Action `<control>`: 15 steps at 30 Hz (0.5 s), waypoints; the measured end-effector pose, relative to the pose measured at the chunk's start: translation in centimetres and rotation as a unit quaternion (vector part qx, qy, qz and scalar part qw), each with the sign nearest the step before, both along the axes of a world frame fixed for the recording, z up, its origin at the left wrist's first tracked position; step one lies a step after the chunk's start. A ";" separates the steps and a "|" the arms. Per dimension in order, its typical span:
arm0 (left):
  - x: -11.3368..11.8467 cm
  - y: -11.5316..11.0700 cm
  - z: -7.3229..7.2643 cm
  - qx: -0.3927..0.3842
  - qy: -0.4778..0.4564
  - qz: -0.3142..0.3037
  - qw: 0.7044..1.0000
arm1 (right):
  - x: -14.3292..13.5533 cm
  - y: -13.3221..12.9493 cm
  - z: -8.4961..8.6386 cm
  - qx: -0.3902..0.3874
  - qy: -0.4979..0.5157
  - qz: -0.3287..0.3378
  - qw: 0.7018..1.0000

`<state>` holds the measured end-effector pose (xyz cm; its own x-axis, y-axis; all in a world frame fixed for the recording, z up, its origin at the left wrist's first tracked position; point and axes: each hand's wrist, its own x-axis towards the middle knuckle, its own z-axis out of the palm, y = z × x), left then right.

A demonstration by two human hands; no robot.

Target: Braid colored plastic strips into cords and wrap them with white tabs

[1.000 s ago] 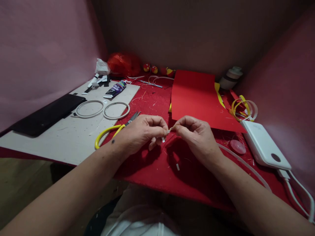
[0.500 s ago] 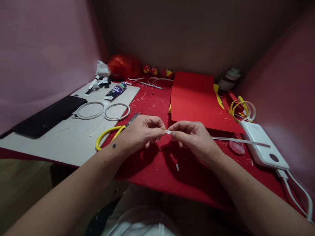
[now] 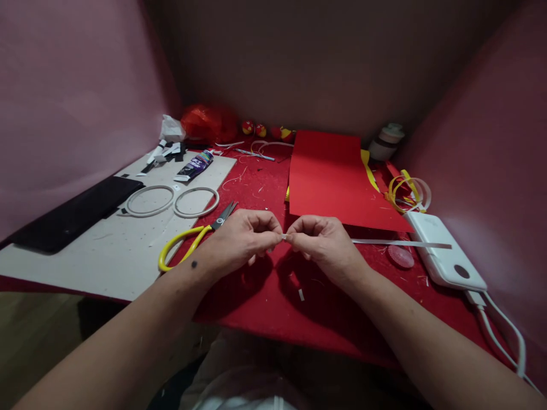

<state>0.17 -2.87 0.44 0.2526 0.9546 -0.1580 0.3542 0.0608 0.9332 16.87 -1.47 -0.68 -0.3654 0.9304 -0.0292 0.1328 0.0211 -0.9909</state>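
Between my fingertips, over the red tabletop (image 3: 273, 307), is a small white paper strip (image 3: 284, 236); only a bit of it shows. My left hand (image 3: 250, 236) pinches its left end and my right hand (image 3: 320, 242) pinches the other, so both hands are closed and nearly touching. Beside my left wrist lie yellow-handled scissors (image 3: 183, 239), their blades pointing away and slightly apart. A small white scrap (image 3: 301, 295) rests on the red surface below my right hand. A long thin white strip (image 3: 397, 244) runs out from behind my right hand toward the power bank.
At left, a grey board (image 3: 119, 256) carries a black flat case (image 3: 72, 219), two grey rings (image 3: 196, 203) and a purple tube (image 3: 194, 166). Red card sheets (image 3: 329, 176) lie ahead. The white power bank (image 3: 444, 256) with its cable sits right, near yellow strip coils (image 3: 405, 191).
My hands have come closer together on the small strip, so less of it shows. The whole view has shifted slightly; the surrounding things look unmoved.
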 end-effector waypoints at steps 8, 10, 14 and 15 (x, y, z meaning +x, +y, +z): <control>-0.4 0.2 -0.2 -0.045 -0.018 -0.005 0.999 | 0.1 0.6 0.0 -0.021 0.025 0.021 0.999; -0.4 0.3 -0.4 -0.067 -0.035 0.011 0.997 | 0.1 0.9 -0.3 -0.015 0.011 0.010 1.000; -0.5 0.4 -0.4 -0.065 -0.074 0.073 0.993 | 0.0 1.4 -1.0 0.016 -0.033 -0.010 0.999; -0.5 0.3 -0.2 -0.043 -0.075 0.101 0.991 | -0.1 1.6 -1.1 0.017 -0.045 -0.014 0.999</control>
<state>-0.37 -2.62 0.25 0.0842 0.9725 -0.2169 0.1839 0.1988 0.9626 16.80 0.09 -1.81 -0.3364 0.9413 -0.0287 0.2227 0.0499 -0.9736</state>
